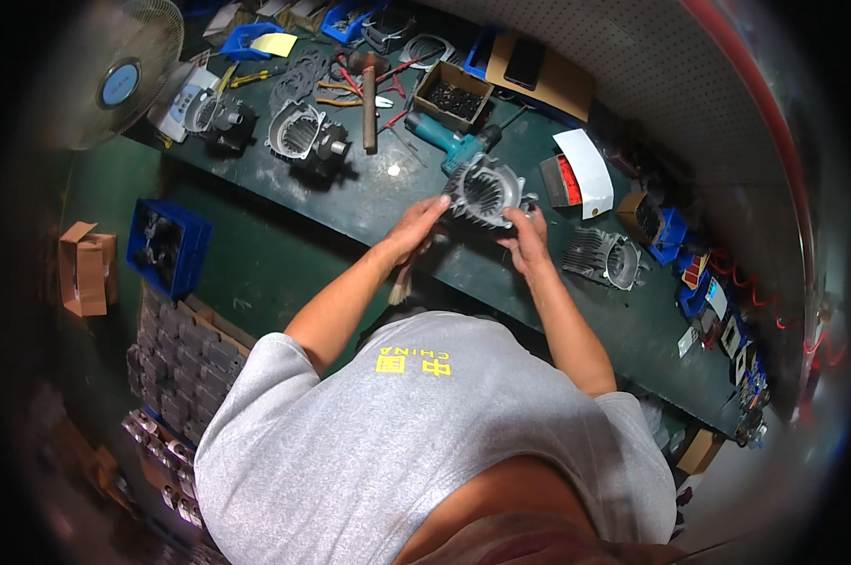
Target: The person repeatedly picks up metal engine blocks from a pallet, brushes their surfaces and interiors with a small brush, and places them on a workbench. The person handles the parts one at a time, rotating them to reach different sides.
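A silver cast-metal housing [487, 191] with a round opening and inner fins is held over the near part of the workbench. My left hand [416, 229] grips its left side, thumb near the rim. My right hand [527, 240] is closed on its right side, thumb on the edge. A brush [401, 284] with pale bristles hangs below my left hand; whether those fingers hold its handle is hidden. Just beyond the housing lies a teal power drill [449, 141]. Another finned metal housing [600, 256] rests on the bench to the right of my right hand.
Two housing assemblies [298, 137] [220, 121] stand on the bench at left. Beyond are a mallet [370, 108], pliers [341, 94] and a carton of small dark parts [452, 99]. A white card [587, 174] leans at right. A fan [120, 85] and a blue crate [169, 247] are left.
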`<action>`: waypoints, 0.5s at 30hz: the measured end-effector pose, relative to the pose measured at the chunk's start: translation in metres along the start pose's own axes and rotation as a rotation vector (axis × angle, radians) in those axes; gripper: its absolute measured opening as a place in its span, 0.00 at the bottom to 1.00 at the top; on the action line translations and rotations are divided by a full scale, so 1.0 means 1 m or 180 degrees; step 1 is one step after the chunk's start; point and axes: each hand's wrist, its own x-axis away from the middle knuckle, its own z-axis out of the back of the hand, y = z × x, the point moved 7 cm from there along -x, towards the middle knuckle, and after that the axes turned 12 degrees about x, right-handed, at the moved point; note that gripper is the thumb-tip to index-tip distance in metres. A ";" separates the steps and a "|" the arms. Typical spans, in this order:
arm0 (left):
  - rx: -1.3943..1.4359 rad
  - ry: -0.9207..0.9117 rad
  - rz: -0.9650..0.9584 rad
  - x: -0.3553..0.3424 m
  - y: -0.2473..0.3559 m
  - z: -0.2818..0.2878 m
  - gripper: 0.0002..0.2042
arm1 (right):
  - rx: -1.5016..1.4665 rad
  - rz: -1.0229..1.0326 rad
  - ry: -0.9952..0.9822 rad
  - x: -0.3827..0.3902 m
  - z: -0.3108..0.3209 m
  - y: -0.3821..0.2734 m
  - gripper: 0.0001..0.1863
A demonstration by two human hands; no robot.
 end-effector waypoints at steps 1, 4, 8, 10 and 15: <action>0.0083 -0.0083 -0.0026 0.005 0.003 -0.001 0.34 | 0.0171 -0.0050 0.0016 0.001 -0.008 0.005 0.30; 0.0180 0.0267 -0.0059 0.009 -0.011 0.030 0.34 | 0.0228 -0.0051 -0.0080 0.008 -0.046 0.007 0.33; 0.0229 0.0435 -0.0050 0.004 -0.005 0.050 0.35 | 0.0149 -0.0045 0.0024 -0.004 -0.071 0.012 0.35; 0.0329 0.0491 -0.0026 -0.012 -0.001 0.050 0.35 | 0.0131 -0.0024 0.0177 -0.014 -0.066 0.015 0.36; 0.0029 0.0483 -0.0176 -0.038 0.026 0.034 0.33 | -0.0213 0.0034 0.0144 -0.020 -0.049 0.005 0.31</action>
